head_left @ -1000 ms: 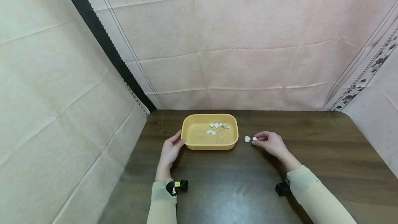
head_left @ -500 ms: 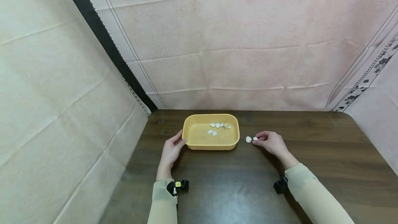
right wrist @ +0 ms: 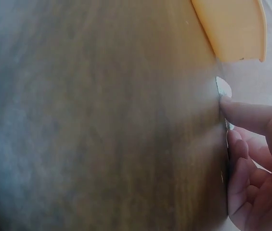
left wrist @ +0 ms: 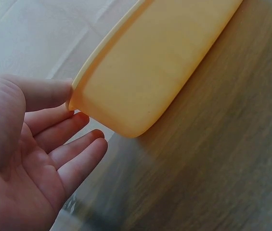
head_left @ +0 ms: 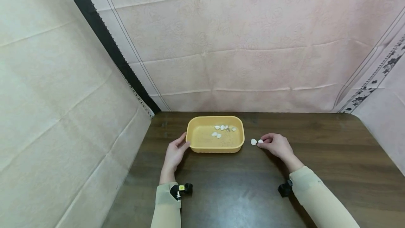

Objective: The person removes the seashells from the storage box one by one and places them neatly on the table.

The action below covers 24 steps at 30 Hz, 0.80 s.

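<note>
A shallow yellow plastic tray (head_left: 202, 143) sits on the dark wooden table, with several small white and greyish shells (head_left: 219, 135) on its floor. My left hand (head_left: 174, 154) is at the tray's left end, the thumb and index finger pinching its rim while the other fingers spread loosely below, as the left wrist view shows. Right of the tray, my right hand (head_left: 277, 147) pinches a small white shell (head_left: 260, 141) between thumb and fingertips, low over the tabletop. Another white shell (head_left: 254, 142) lies just left of those fingertips, between them and the tray.
The brown tabletop (head_left: 221, 189) stretches toward me and to the right. Pale cloth hangings (head_left: 253, 62) rise behind the table and along its left and right sides. A camera (head_left: 285, 188) is strapped to each wrist.
Both hands keep their places on the tray and the shell. Everything in the head view has drifted a few pixels rightward together.
</note>
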Available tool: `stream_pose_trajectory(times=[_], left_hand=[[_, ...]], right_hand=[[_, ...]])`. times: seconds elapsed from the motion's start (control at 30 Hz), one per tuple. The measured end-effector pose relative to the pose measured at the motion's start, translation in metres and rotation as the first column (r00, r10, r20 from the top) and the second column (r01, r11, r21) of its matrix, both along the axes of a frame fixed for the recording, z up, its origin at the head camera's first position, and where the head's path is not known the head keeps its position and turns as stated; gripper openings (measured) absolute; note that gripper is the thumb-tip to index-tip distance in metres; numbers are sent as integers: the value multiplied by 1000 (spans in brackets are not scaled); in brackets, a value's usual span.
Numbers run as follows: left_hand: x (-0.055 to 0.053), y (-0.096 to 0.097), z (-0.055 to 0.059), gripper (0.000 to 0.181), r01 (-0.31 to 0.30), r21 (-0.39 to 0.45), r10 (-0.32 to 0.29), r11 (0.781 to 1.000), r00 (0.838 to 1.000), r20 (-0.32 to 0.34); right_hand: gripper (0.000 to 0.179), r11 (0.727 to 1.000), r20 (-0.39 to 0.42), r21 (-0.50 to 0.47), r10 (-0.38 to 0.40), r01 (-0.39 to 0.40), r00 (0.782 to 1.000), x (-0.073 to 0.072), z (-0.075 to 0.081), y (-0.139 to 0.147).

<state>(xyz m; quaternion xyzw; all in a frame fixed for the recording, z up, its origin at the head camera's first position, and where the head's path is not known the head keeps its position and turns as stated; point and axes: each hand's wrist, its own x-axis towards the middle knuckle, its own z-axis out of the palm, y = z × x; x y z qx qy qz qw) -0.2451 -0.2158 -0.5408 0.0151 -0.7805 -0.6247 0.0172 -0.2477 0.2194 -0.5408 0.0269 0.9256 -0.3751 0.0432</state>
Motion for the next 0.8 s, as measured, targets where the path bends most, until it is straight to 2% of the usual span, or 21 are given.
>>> stream_pose_trajectory(times=[0.43, 0.8], left_hand=[[2, 0, -2, 50, 4, 10, -4, 1000, 1000, 1], [0, -1, -2, 51, 19, 8, -19, 1000, 1000, -17]], right_hand=[[37, 999, -12, -1, 39, -39, 999, 1, -3, 2], [34, 999, -24, 0, 37, -37, 999, 1, -2, 2]])
